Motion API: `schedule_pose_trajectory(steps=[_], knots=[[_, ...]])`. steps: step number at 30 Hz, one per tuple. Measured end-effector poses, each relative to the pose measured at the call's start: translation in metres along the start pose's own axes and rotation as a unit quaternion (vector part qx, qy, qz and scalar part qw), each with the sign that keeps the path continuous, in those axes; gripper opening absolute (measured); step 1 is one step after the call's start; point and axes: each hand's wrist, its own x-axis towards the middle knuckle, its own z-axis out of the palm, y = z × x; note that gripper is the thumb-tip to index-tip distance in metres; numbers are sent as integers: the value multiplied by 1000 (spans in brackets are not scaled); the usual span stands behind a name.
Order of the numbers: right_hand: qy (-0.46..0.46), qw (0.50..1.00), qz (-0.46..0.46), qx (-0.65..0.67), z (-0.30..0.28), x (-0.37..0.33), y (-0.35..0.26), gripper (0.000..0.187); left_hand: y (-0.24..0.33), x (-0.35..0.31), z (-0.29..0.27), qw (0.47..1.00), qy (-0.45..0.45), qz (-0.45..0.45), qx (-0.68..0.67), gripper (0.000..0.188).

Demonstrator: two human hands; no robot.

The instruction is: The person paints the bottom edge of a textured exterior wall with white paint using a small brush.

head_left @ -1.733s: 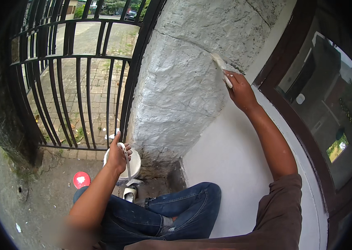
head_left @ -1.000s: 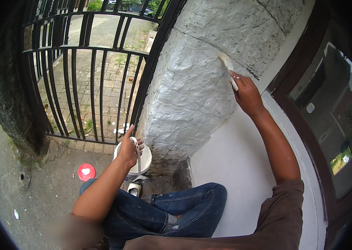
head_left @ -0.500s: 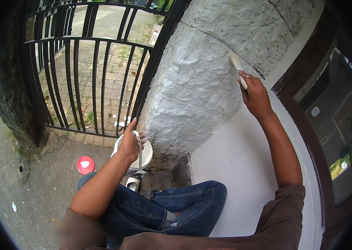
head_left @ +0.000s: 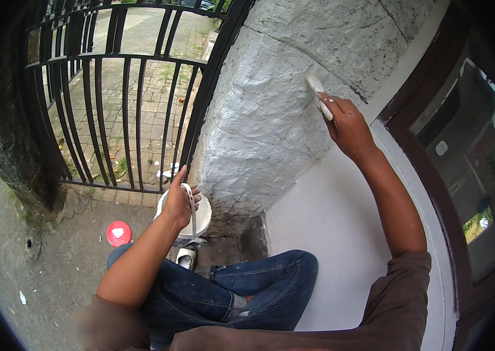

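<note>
My right hand (head_left: 348,127) grips a paintbrush (head_left: 316,89) by its pale handle. White specks of paint dot the fingers. The bristles rest against a rough stone wall (head_left: 259,111), coated in wet-looking white on its lower left, with grey showing higher up. In my left hand (head_left: 178,205) is the pale strap handle (head_left: 193,210) of a white bucket (head_left: 204,223). The strap crosses the palm, the thumb points up and the fingers are partly stretched. White paint coats the bucket's inside; my forearm and hand cover part of its left side.
A black metal gate (head_left: 136,123) stands at the left beside a dark post (head_left: 10,152). On the ground lies a red lid (head_left: 119,233) with white paint on it. A smooth white wall (head_left: 329,222) and a brown-framed window (head_left: 423,105) are at the right. My bent jeans-clad legs (head_left: 259,281) are below.
My right hand and the paintbrush have shifted a little left along the stone wall. The whole view has drifted slightly. My left hand still holds the bucket's handle.
</note>
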Motion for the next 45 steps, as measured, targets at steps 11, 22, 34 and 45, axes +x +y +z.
schedule_pose_trajectory(steps=[11, 22, 34, 45], knots=[[54, 998, 32, 30, 10, -4, 2, 41, -1, -1, 1, 1000, -1, 2, 8, 76], [256, 930, 221, 145, -40, 12, 71, 32, -1, 1, 0, 1000, 0, -7, 3, 73], [164, 958, 211, 101, -21, -11, 71, 32, -5, 2, 2, 1000, 3, -1, -4, 76], [160, 958, 228, 62, -11, -27, 95, 32, -1, 1, 1, 1000, 9, 5, -9, 80]])
